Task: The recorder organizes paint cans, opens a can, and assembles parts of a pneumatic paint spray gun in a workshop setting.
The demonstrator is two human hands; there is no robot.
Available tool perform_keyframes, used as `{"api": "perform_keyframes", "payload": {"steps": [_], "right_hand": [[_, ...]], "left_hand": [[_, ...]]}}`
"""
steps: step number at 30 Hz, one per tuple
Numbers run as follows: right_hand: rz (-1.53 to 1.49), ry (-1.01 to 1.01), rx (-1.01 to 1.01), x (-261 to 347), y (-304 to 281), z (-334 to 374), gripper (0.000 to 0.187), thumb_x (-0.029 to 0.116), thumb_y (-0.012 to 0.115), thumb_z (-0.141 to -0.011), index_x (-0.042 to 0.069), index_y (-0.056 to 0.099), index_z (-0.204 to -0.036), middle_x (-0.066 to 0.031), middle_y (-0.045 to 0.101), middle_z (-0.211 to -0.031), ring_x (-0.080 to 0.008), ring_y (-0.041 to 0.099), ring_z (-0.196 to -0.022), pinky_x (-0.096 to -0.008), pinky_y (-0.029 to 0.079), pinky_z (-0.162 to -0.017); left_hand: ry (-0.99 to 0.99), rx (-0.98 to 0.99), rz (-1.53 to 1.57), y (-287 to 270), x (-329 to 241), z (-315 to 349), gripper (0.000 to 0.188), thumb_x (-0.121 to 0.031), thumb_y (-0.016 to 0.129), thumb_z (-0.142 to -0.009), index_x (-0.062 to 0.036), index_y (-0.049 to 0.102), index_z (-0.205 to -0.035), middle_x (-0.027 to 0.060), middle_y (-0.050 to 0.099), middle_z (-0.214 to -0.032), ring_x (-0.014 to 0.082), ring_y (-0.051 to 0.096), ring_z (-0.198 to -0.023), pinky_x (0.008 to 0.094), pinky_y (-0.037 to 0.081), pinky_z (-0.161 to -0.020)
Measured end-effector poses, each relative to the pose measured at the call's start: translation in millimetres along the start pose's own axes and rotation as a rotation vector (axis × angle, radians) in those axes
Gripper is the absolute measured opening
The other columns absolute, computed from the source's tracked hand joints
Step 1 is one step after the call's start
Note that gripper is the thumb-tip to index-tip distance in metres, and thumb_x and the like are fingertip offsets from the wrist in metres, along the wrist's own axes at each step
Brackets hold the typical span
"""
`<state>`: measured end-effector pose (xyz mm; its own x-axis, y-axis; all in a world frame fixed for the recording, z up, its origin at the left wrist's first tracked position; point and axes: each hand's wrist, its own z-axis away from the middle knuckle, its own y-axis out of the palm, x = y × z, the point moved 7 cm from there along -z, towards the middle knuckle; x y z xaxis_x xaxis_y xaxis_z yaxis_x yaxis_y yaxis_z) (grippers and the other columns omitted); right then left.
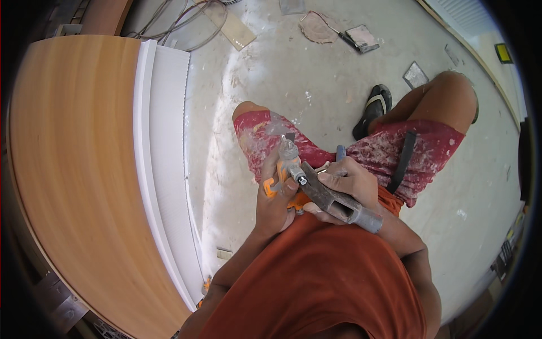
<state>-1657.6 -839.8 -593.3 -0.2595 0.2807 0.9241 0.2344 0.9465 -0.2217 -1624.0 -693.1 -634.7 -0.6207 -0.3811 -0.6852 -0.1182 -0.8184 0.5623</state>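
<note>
My left hand (272, 206) is wrapped around an orange tool with a dusty metal body (289, 153), held upright over my lap. A short round metal end sticks out of its side towards my right hand. My right hand (353, 179) is closed around a worn grey claw hammer (330, 198). The hammer's head lies aslant below my fingers, its claw end close against the tool's metal part and its round face towards my right forearm. I cannot tell whether claw and metal touch. Most of the hammer's handle is hidden by my hand.
On my left stands a wood-grain board (84, 169) with a white edge strip (148, 113). Coiled hose (186, 25) lies beyond it. Across the dusty floor (271, 73) are a trowel-like tool (358, 39), a flat round piece (317, 27) and a tile scrap (415, 75).
</note>
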Motion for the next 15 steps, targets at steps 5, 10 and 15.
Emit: {"api": "perform_keyframes", "payload": {"steps": [5,10,15], "right_hand": [[0.026,-0.245,-0.082,22,-6,-13,0.054,0.022,0.091,-0.068,0.002,0.063,-0.11,-0.01,0.063,-0.08,-0.0182,0.063,-0.06,-0.0254,0.049,-0.049],[0.033,-0.289,-0.086,23,-8,-14,0.052,0.022,0.091,-0.069,0.001,0.065,-0.109,-0.0095,0.062,-0.078,-0.0168,0.063,-0.059,-0.0249,0.049,-0.048],[0.061,-0.365,-0.035,28,-11,-15,0.05,0.02,0.089,-0.07,0.001,0.065,-0.11,-0.0084,0.062,-0.077,-0.017,0.064,-0.061,-0.025,0.049,-0.047]], "left_hand": [[0.069,0.086,-0.099,-3,1,0,0.078,-0.024,0.075,-0.088,-0.0061,0.025,-0.145,0.0048,0.055,-0.114,0.0127,0.058,-0.101,0.0283,0.053,-0.084],[0.058,0.04,-0.114,-7,6,0,0.086,-0.025,0.08,-0.083,-0.0044,0.026,-0.147,0.0078,0.057,-0.117,0.0169,0.058,-0.107,0.032,0.049,-0.094],[0.039,0.008,-0.16,-3,7,5,0.086,-0.026,0.08,-0.083,-0.0036,0.026,-0.147,0.0088,0.058,-0.116,0.0175,0.059,-0.106,0.0324,0.051,-0.092]]}}
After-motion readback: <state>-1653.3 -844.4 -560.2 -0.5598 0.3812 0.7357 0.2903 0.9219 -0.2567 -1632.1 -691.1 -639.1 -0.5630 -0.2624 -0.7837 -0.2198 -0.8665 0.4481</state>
